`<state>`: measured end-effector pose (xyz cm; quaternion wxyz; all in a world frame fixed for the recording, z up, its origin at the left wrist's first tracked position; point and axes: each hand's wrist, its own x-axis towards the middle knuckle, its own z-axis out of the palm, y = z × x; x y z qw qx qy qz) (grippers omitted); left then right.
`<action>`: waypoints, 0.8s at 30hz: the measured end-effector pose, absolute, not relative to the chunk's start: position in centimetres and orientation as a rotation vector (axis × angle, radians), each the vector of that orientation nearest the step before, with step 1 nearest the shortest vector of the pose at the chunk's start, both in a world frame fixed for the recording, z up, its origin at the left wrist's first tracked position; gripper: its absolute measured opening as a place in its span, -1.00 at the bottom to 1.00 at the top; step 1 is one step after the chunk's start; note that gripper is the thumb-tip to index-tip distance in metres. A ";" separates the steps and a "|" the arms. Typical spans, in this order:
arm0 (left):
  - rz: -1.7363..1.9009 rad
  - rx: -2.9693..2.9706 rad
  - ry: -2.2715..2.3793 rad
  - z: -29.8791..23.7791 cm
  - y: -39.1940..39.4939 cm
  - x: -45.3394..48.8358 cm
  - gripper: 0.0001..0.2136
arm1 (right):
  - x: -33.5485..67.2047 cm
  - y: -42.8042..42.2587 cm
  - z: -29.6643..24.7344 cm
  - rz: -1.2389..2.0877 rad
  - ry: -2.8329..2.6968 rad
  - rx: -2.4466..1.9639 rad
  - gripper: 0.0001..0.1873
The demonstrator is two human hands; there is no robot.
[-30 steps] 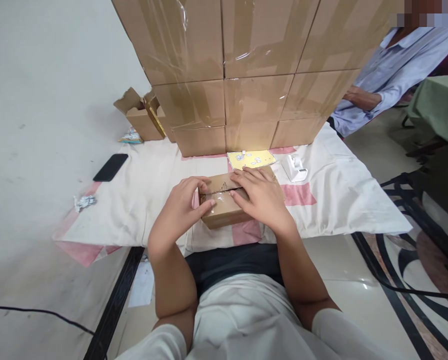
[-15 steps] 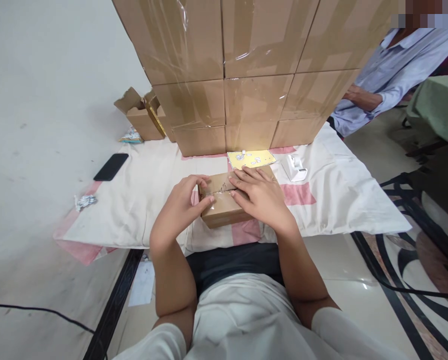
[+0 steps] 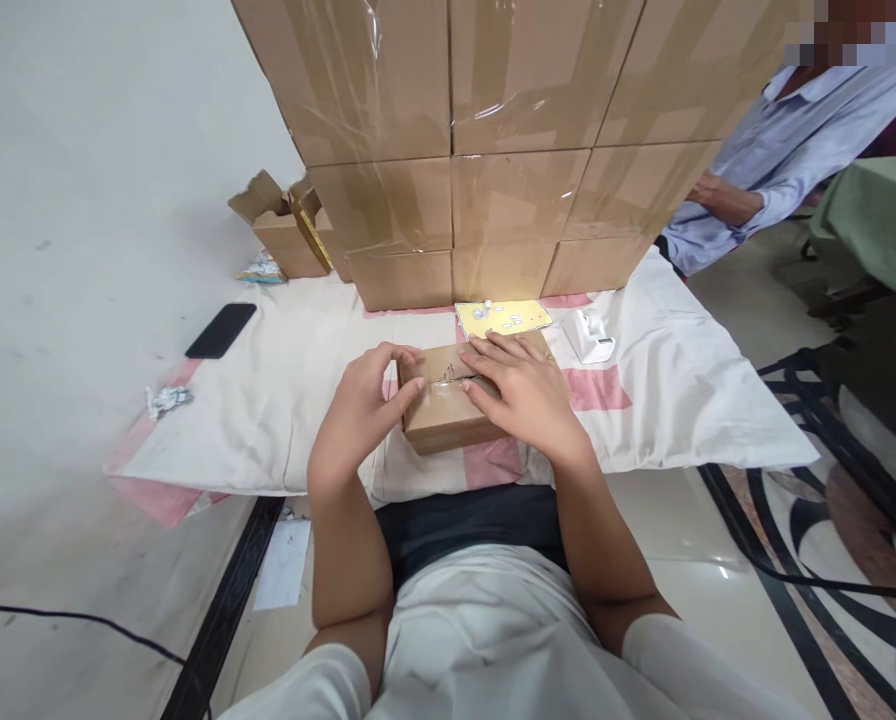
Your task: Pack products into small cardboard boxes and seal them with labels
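A small brown cardboard box [image 3: 442, 418] lies on a white and pink cloth [image 3: 283, 400] in front of me. My left hand [image 3: 362, 410] grips its left end, fingers curled over the top edge and thumb on the near side. My right hand [image 3: 523, 390] lies flat on the box's top, fingers stretched along the taped seam. Clear tape shines on the lid.
A wall of taped cardboard boxes [image 3: 508, 140] rises just behind. A yellow sticker sheet [image 3: 502, 317] and a white tape dispenser [image 3: 590, 335] lie beyond the box. A black phone [image 3: 221, 330] is at the left, an open carton [image 3: 279, 230] behind it. Another person's sleeve [image 3: 778, 170] shows at right.
My left hand has slid a little leftward and closed further round the box's left end. My right hand stays flat on the lid.
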<state>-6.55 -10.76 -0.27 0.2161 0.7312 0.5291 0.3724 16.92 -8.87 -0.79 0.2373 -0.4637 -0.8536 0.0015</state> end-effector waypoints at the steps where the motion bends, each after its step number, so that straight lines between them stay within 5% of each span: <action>1: 1.037 2.012 1.466 -0.3 -10.7 -6.5 -0.88 | 16.9 -8.9 -0.8 0.008 -2.335 -1.272 -0.60; 17: 1.072 2.137 1.599 -1.0 -10.1 -6.4 -0.82 | 16.8 -8.9 -0.9 0.023 -2.319 -1.280 -0.59; 24: 0.981 2.171 1.521 -1.6 -9.9 -7.5 -0.60 | 16.8 -9.0 -0.9 0.023 -2.312 -1.282 -0.60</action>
